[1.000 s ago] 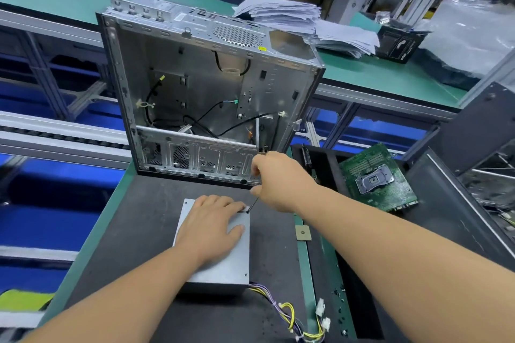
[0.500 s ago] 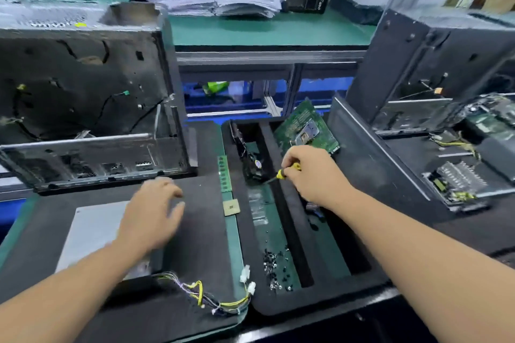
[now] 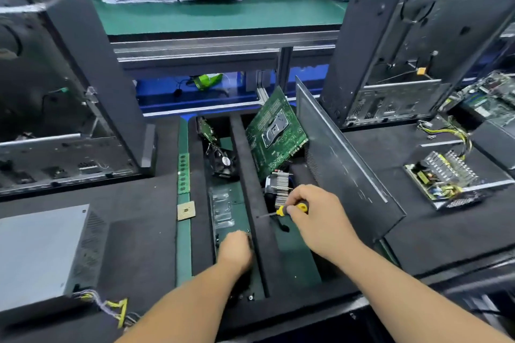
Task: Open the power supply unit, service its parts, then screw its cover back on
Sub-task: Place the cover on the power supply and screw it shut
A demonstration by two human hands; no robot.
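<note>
1. The left hand (image 3: 235,252) has left the mat beside the power supply unit (image 3: 41,250), where it hovered with spread fingers half a second ago, and now reaches down into the left slot of the black foam tray (image 3: 245,164). Its fingers point away and are hidden, so I cannot tell whether they pinch anything.
2. The right hand (image 3: 320,220) still grips the yellow-handled screwdriver (image 3: 289,209), fingers curled round the handle. It has come nearer along the tray, and the dark shaft now points left across the foam divider.
3. The power supply unit lies flat on the black mat at the far left, cover on, untouched by either hand; its yellow and purple wires (image 3: 111,308) trail off the near corner. A second ago the left palm lay flat on its top.
4. The view has swung right since then: the open computer case (image 3: 69,97) has slid to the left edge.
5. In the tray's right slot the green motherboard (image 3: 274,133) leans upright, with a finned heatsink (image 3: 280,186) just below it, close to the right hand's knuckles.
6. A second gutted power supply (image 3: 446,181) sits on the mat at right.
</note>
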